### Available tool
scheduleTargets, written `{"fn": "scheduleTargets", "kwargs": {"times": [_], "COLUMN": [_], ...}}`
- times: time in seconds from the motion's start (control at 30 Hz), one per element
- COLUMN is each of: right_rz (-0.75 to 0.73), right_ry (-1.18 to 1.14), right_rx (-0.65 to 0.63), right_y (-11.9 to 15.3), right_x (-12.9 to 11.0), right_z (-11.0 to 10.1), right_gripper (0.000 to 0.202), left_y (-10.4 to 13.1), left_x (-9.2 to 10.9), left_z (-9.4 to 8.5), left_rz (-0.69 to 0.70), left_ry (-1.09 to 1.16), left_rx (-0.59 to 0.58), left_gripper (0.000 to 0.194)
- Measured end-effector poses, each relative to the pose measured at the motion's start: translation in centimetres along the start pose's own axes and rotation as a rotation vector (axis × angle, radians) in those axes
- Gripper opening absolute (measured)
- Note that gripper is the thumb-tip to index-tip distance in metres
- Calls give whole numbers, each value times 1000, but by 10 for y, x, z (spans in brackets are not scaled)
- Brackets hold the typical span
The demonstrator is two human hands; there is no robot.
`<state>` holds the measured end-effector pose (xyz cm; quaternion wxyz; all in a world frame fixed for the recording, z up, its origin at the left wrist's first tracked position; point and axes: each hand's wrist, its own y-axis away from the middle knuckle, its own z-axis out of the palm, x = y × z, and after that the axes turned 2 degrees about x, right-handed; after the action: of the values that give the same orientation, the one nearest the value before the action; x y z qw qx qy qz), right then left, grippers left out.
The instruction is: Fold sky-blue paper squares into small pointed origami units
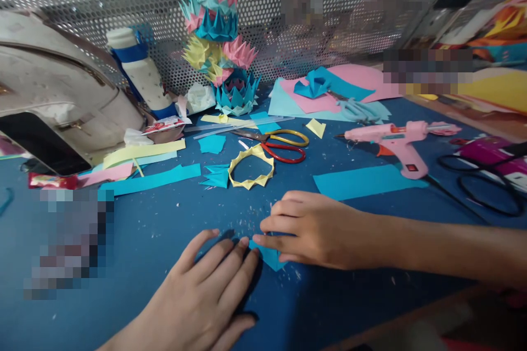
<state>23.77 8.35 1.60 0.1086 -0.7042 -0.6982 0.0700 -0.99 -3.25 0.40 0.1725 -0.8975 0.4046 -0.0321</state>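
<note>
A small folded piece of blue paper (269, 256) lies on the blue tabletop, partly hidden by fingers. My right hand (317, 230) comes in from the right, its fingers bent and pressed onto the paper. Flat on the table, my left hand (214, 288) has its fingers spread, and its fingertips touch the paper's left edge. Beyond the hands lie a ring of folded yellow paper (233, 180) and a spiky folded blue piece (218, 176) beside it. Scissors (284, 145) with one yellow and one red handle rest behind the ring.
A pink glue gun (405, 145) lies at right, near a blue paper strip (366, 182). Behind stand a tower of folded paper rings (236, 93), a bottle (142, 74) and a white bag (61, 77). A phone (43, 142) leans at left; coloured sheets (284, 104) lie at the back.
</note>
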Motion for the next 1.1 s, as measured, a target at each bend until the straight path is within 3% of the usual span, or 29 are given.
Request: {"fn": "scheduleTargets", "kwargs": {"times": [0.23,0.4,0.53,0.63,0.73,0.9,1.1], "right_rz": [52,140,284,401,473,545,593], "right_ry": [91,9,-155,-276,-407,-465,-428], "right_rx": [-3,-48,-41,-139,-238,-314,-263], "right_y": [10,15,-1,-16,-25,-30,-32], "right_x": [-12,-14,-9,-4,-3,-7,-5], "right_z": [-11,-18,-15,-13,-16,-25,-24], "right_gripper": [27,23,22,31,29,19,4], "left_y": [3,1,-12,-26,-37,-47,-48], "left_x": [-1,-3,-8,-15,-22,-23,-21], "left_z": [3,-2,-9,-8,-2,5,6], "left_rz": [-31,-71,-229,-355,-406,-459,-556], "left_ry": [64,159,413,574,588,618,642], "left_rx": [-54,-66,-90,-78,-94,-115,-91], "left_gripper": [53,50,30,19,4,12,12]}}
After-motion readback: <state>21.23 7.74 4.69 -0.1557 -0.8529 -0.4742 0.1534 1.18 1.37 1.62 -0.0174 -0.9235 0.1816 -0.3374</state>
